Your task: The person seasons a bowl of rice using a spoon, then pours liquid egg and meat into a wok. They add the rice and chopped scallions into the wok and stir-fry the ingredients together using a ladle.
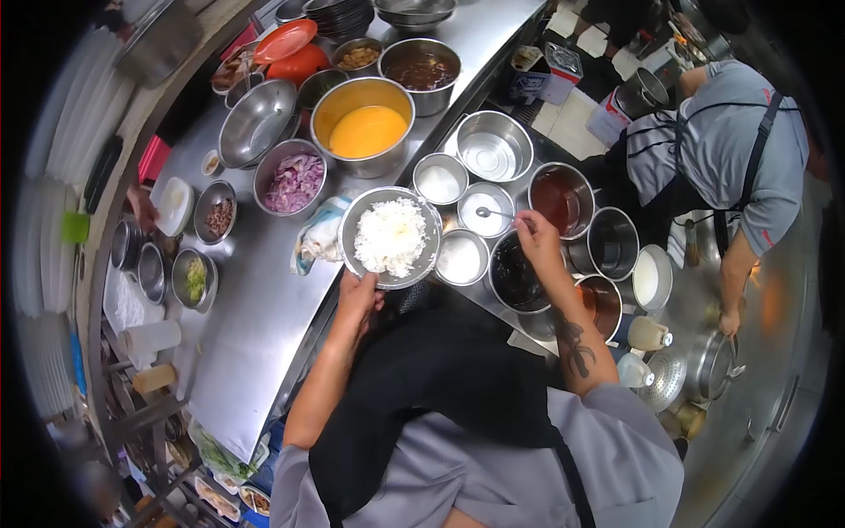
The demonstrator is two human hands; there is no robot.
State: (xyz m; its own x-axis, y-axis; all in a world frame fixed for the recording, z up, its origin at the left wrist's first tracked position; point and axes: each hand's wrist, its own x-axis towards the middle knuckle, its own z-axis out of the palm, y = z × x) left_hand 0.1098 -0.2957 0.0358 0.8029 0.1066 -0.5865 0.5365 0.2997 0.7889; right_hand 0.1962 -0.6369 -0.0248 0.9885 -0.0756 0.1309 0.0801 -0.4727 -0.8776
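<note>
Spoon in right fingers, bowl in left fingers.

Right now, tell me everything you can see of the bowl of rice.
The bowl is round, wide-mouthed and silvery, apparently metal. White, loose-looking rice with a slight yellowish patch fills much of it, leaving some inner wall bare. It faces up towards the camera, with the left hand gripping its near edge. A cloth shows beside it; whether they touch is unclear. Its underside is hidden.
</note>
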